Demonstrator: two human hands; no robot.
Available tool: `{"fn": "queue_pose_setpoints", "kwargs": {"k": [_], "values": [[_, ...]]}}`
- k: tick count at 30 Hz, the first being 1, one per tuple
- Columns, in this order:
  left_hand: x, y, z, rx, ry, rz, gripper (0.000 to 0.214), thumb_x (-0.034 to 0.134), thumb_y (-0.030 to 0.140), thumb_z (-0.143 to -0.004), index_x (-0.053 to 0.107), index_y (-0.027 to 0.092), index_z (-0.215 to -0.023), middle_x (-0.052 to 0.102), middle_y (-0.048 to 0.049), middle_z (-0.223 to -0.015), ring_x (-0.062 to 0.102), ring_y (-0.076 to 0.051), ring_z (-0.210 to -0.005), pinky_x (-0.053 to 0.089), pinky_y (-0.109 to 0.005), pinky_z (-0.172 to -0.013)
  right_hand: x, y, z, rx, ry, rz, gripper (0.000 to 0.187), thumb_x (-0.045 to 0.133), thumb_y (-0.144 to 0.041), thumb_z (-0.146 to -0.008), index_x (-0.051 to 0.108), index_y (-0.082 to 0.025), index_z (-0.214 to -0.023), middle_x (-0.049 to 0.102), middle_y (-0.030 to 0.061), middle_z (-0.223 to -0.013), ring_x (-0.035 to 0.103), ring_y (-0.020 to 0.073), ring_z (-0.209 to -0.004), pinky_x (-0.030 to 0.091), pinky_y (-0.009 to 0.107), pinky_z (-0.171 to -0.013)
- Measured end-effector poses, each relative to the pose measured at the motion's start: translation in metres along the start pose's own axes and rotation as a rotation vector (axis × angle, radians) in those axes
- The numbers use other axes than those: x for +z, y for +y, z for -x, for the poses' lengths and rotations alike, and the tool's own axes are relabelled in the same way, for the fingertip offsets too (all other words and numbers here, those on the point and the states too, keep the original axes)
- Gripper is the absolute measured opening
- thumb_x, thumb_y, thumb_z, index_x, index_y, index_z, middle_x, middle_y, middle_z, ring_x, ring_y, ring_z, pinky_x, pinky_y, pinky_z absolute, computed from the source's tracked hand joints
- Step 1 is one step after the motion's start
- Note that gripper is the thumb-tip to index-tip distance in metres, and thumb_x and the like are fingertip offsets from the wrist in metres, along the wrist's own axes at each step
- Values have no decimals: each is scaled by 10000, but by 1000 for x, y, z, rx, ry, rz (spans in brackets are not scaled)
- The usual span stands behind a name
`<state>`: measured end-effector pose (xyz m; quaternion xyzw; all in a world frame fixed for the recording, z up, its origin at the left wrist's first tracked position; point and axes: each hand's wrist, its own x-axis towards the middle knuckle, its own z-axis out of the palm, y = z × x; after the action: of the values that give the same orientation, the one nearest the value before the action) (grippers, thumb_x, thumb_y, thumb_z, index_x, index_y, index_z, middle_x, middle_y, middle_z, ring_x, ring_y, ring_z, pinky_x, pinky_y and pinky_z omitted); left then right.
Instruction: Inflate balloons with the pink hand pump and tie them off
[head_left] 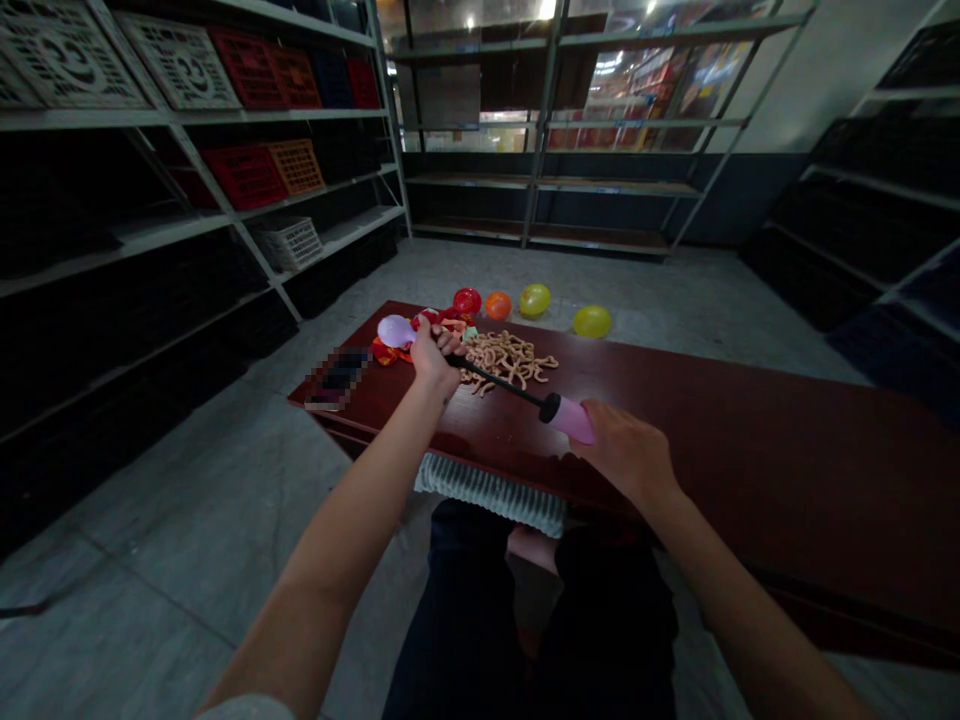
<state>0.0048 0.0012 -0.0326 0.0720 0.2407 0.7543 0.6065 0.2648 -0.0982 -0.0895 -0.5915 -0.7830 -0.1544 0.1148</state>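
The left hand was closed around the neck end of a lilac balloon, whose rounded body swelled out just beside the fingers at ten o'clock. The right hand, at four o'clock from the left, gripped the pink part of a pump, its fingers wrapped around it. A black rod slanted between the two hands, its far end going into the left fist; how the neck met the pump there was hidden by the fingers. The step in hand looked like filling the balloon with air, probably at an early stage, as it was small; the next move seemed to call for a firm left pinch on the neck and a straight stroke from the right, lest the neck slip off. At three o'clock from the left hand, a tangled beige pile lay on the table. Past the table's far edge, from one to three o'clock, showed a red balloon, an orange balloon and two yellow balloons.
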Motion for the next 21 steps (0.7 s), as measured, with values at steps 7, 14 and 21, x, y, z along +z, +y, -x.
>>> {"fn": "queue_pose_setpoints", "kwargs": {"k": [7, 14, 21], "values": [[3, -37, 19, -62, 4, 20, 498, 447, 424, -976, 229, 195, -591, 226, 79, -469, 225, -45, -345, 217, -193, -380, -6, -9, -4, 27, -107, 21, 245, 561, -407, -838, 538, -210, -983, 709, 56, -902, 660, 218, -738, 272, 292, -546], [21, -83, 52, -89, 30, 7, 458, 447, 343, -973, 222, 200, -600, 204, 80, -465, 208, -54, -349, 204, -205, -387, -25, -22, -23, 40, -135, 51, 308, 598, -441, -813, 538, -201, -996, 714, 90, -923, 660, 233, -742, 293, 300, -551], [17, -88, 49, -76, 49, -23, 453, 447, 354, -968, 234, 202, -598, 220, 78, -448, 219, -61, -338, 196, -216, -373, -10, -21, -15, 102, -36, -4, 419, 577, -497, -828, 551, -208, -1131, 710, 85, -927, 656, 233, -771, 308, 288, -572]]}}
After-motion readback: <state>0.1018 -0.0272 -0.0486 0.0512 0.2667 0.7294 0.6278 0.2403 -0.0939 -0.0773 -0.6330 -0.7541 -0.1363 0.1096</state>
